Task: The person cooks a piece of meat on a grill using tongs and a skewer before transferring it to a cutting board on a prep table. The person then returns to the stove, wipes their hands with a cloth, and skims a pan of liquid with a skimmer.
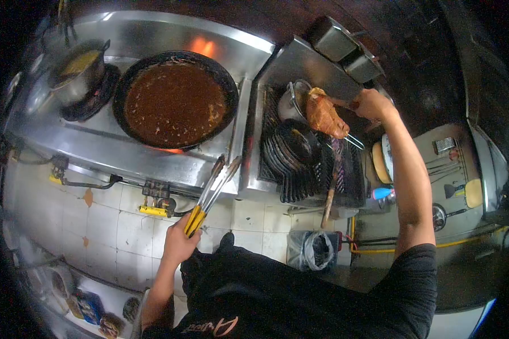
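Note:
My left hand (181, 242) is closed around the yellow handles of metal tongs (214, 192). The tongs' arms are a little apart, with dark tips near the front edge of the stove; nothing shows between them. My right hand (374, 105) is raised over the grill area and closed, holding up a large browned piece of meat (324, 116) by a brown bone or handle at its side; I cannot tell which. Two thin metal prongs (354, 141) stick out beyond the meat's lower end. A wide black pan (117, 101) of dark brown liquid (172, 104) sits over the burner.
A metal pot (79, 85) stands on the far left burner. Stacked black plates (291, 161), a metal pot (291, 101) and a wooden stick (329, 200) lie on the grill. Metal containers (348, 53) stand behind. A lined bin (316, 251) is below; utensils (447, 169) are at right.

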